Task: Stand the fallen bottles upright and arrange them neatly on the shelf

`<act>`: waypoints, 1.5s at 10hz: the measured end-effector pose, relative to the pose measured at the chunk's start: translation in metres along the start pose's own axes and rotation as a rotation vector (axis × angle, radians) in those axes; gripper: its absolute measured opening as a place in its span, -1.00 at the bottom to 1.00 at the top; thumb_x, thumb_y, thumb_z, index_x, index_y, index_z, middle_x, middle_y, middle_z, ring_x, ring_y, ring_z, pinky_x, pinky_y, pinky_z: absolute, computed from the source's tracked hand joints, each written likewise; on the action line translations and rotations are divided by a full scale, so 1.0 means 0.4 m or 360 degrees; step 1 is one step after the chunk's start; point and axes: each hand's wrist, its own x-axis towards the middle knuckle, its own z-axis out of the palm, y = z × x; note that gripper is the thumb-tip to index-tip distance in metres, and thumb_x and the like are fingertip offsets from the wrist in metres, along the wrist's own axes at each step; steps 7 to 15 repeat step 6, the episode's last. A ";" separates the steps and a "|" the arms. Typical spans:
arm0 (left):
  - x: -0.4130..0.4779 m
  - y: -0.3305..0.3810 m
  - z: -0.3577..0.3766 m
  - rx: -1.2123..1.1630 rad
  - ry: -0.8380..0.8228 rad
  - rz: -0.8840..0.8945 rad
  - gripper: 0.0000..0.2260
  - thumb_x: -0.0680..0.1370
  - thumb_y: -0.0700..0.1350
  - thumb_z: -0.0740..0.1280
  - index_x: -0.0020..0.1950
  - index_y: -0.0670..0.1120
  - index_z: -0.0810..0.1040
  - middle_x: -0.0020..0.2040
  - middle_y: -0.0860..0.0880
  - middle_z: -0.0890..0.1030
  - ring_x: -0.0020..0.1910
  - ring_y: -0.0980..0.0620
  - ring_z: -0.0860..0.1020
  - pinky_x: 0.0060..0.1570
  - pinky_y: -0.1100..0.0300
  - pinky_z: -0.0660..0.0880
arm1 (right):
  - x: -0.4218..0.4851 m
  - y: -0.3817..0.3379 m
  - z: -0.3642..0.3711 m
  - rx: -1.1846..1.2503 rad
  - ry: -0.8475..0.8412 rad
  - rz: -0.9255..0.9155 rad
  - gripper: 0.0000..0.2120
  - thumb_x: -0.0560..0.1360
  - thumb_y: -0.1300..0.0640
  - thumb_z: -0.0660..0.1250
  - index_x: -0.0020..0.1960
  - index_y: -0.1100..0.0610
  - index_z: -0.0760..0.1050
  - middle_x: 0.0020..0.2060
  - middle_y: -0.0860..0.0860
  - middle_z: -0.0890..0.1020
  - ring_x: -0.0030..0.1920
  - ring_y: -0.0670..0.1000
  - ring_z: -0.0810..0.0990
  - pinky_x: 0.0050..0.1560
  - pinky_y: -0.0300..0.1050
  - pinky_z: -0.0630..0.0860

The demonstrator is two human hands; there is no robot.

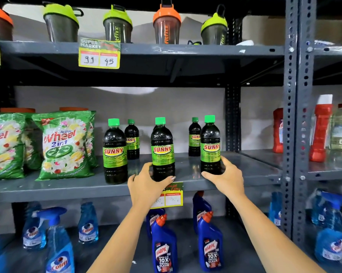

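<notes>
My left hand point(146, 182) is wrapped around the base of the middle bottle point(162, 148), thumb on its left side and fingers curling across the front. My right hand point(226, 177) is cupped around the foot of the right bottle point(210, 144), fingers behind it, thumb in front. The hands are apart, each closed on its own bottle, low down near the shelf point(67, 186).

Both bottles stand upright at the front edge. At nine o'clock from the left hand a third front bottle point(115, 152) stands alone; toward eleven and one o'clock two smaller-looking ones point(132, 139) point(194, 137) stand at the back. I see none lying down, so what remains looks like evening out the gaps.

Each bottle has a green cap and is filled nearly to the neck with dark liquid, so I judge them fairly heavy and bottom-steady. The plastic looks smooth and glossy, perhaps slippery, and may give under a hard squeeze. A low grip suits sliding; for lifting I would hold at the label band.

Further out at nine o'clock sit green detergent bags point(63, 144), soft and full. At twelve o'clock, on the shelf above, the shaker cups point(118, 26) look empty. At six o'clock stand blue cleaner bottles point(164, 245), with spray bottles point(58, 243) of pale blue liquid toward seven.
</notes>
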 end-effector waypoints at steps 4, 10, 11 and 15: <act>-0.003 0.008 0.002 0.0126 -0.0201 -0.0019 -0.18 0.31 0.35 0.39 0.42 -0.05 0.28 -0.04 0.07 0.58 0.12 -0.02 0.56 0.25 0.03 0.32 | -0.007 0.024 0.011 -0.0212 -0.0093 0.0021 -0.22 0.19 -0.33 0.43 0.32 -0.04 0.34 0.11 -0.02 0.62 0.19 0.11 0.53 0.10 0.08 0.52; 0.026 0.059 -0.009 -0.0164 0.0159 0.0236 -0.29 0.54 0.30 0.10 0.54 -0.11 0.07 0.52 -0.13 0.23 0.49 -0.06 0.19 0.39 -0.07 0.26 | -0.003 -0.065 -0.005 -0.0475 0.0499 -0.0541 -0.20 0.48 -0.20 0.25 0.53 0.19 0.05 0.49 0.15 0.24 0.53 0.18 0.05 0.48 0.19 0.07; 0.026 0.059 -0.009 -0.0164 0.0159 0.0236 -0.29 0.54 0.30 0.10 0.54 -0.11 0.07 0.52 -0.13 0.23 0.49 -0.06 0.19 0.39 -0.07 0.26 | -0.003 -0.065 -0.005 -0.0475 0.0499 -0.0541 -0.20 0.48 -0.20 0.25 0.53 0.19 0.05 0.49 0.15 0.24 0.53 0.18 0.05 0.48 0.19 0.07; 0.026 0.059 -0.009 -0.0164 0.0159 0.0236 -0.29 0.54 0.30 0.10 0.54 -0.11 0.07 0.52 -0.13 0.23 0.49 -0.06 0.19 0.39 -0.07 0.26 | -0.003 -0.065 -0.005 -0.0475 0.0499 -0.0541 -0.20 0.48 -0.20 0.25 0.53 0.19 0.05 0.49 0.15 0.24 0.53 0.18 0.05 0.48 0.19 0.07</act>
